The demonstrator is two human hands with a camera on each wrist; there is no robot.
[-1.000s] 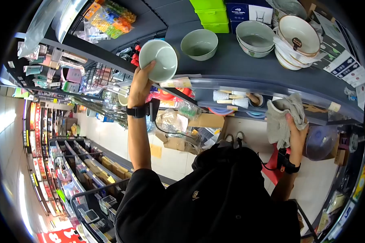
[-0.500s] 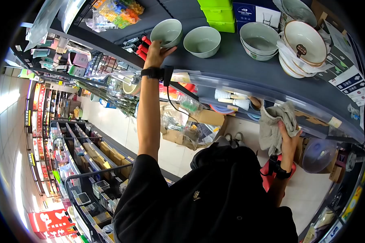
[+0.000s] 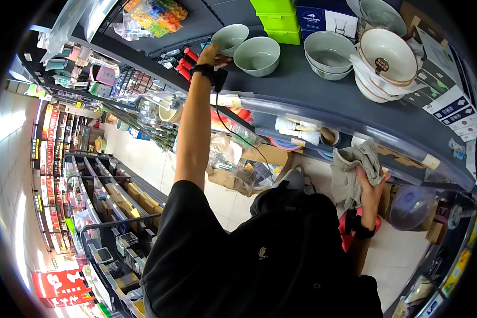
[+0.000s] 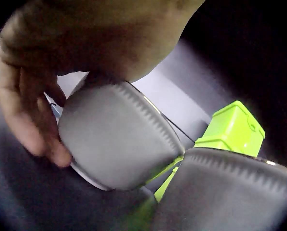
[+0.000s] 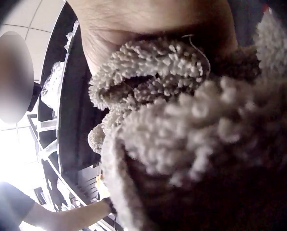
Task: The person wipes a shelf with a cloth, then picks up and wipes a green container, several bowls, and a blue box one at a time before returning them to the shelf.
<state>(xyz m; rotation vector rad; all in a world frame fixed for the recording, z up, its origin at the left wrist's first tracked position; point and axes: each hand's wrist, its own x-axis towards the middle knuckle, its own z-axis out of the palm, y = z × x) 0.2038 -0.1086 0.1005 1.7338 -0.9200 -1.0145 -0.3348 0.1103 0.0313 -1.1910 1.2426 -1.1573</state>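
Left hand (image 3: pixel 211 55), fingers curled round a pale-green round bowl (image 3: pixel 231 38), likely steadying it just beside its lookalike (image 3: pixel 257 56) at the dark-grey flat shelf (image 3: pixel 297 90); right hand (image 3: pixel 371 192) grips a grey fluffy cloth (image 3: pixel 347 177) (bunched, presumably against trailing).

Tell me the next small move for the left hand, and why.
I'd probably ease the left hand off the pale bowl: it appears to rest on the shelf already, its rim close beside the neighbouring bowl, and the right hand is taken up with the cloth.
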